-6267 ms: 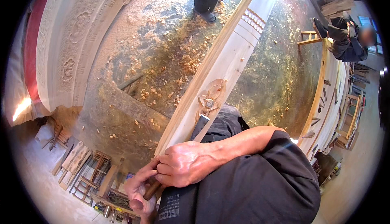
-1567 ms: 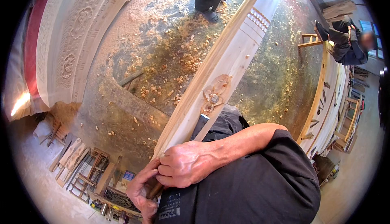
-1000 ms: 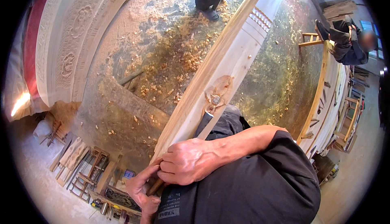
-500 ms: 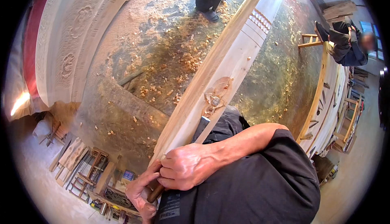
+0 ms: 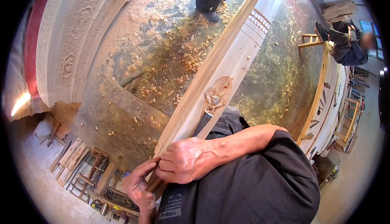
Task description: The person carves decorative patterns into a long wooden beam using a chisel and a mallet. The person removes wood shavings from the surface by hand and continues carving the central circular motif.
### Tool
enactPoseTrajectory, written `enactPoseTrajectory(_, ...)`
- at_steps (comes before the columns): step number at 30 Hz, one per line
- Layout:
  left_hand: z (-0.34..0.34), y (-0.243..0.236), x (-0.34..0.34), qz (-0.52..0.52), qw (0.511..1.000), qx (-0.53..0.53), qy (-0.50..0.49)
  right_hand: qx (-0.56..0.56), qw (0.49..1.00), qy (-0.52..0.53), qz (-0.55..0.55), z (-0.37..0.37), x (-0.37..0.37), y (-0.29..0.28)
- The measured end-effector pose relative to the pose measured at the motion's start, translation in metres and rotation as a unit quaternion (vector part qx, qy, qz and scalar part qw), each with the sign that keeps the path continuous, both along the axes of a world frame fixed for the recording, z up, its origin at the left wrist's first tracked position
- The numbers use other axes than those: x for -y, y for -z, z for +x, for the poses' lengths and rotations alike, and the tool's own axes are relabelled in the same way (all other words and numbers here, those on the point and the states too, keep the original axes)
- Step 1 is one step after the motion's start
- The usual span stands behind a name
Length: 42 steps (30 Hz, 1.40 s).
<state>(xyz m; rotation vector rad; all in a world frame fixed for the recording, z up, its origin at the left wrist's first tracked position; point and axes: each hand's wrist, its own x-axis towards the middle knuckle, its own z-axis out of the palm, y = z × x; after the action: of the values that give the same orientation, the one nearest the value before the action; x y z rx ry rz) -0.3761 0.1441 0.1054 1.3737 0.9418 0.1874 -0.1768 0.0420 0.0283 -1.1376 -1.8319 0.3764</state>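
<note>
A long pale wooden beam (image 5: 227, 57) runs diagonally away from me, with a carved flower (image 5: 214, 98) on its face. The dark blade of a carving chisel (image 5: 202, 125) lies along the beam, its tip at the flower's lower edge. My right hand (image 5: 183, 161) is closed around the chisel low on the blade side and rests against the beam. Behind it my left hand (image 5: 139, 186) grips the brown wooden handle, thumb and fingers curled around it. The right hand hides the middle of the tool.
Wood shavings (image 5: 191, 57) litter the floor beside the beam. A large carved pale panel (image 5: 71, 41) stands at left. Tools and wood pieces (image 5: 83, 175) lie at lower left. Another person (image 5: 349, 41) sits at right near a workbench (image 5: 315, 98); someone's shoe (image 5: 210, 16) shows at top.
Both hands have shifted slightly up and forward with the chisel. Its tip has moved from just below the flower to the flower's lower edge.
</note>
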Motion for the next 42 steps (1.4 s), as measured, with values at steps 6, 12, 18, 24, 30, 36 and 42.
enactPoseTrajectory(6, 0.002, -0.003, 0.001, 0.020, 0.993, 0.116, 0.024, 0.077, 0.982, 0.076, 0.156, 0.004, 0.010, -0.010)
enactPoseTrajectory(12, -0.006, 0.001, -0.005, 0.008, 0.986, 0.137, 0.091, 0.079, 0.988, 0.051, 0.122, 0.007, 0.013, -0.012)
enactPoseTrajectory(18, -0.010, 0.001, -0.005, 0.016, 0.990, 0.114, 0.076, 0.054, 0.994, 0.039, 0.087, -0.004, 0.007, -0.003)
enactPoseTrajectory(24, -0.010, 0.004, -0.004, 0.023, 0.992, 0.111, 0.059, 0.045, 0.997, 0.017, 0.054, -0.007, 0.003, 0.000)
enactPoseTrajectory(30, -0.002, 0.004, 0.002, 0.027, 0.994, 0.097, 0.031, 0.028, 0.999, -0.005, 0.030, -0.001, 0.002, 0.001)
enactPoseTrajectory(36, -0.002, 0.007, 0.002, 0.067, 0.994, 0.074, 0.052, 0.020, 0.999, 0.010, 0.033, -0.002, 0.002, 0.004)
enactPoseTrajectory(42, -0.009, 0.009, 0.008, 0.051, 0.979, 0.188, -0.062, 0.113, 0.985, 0.057, 0.117, 0.003, 0.009, -0.028)
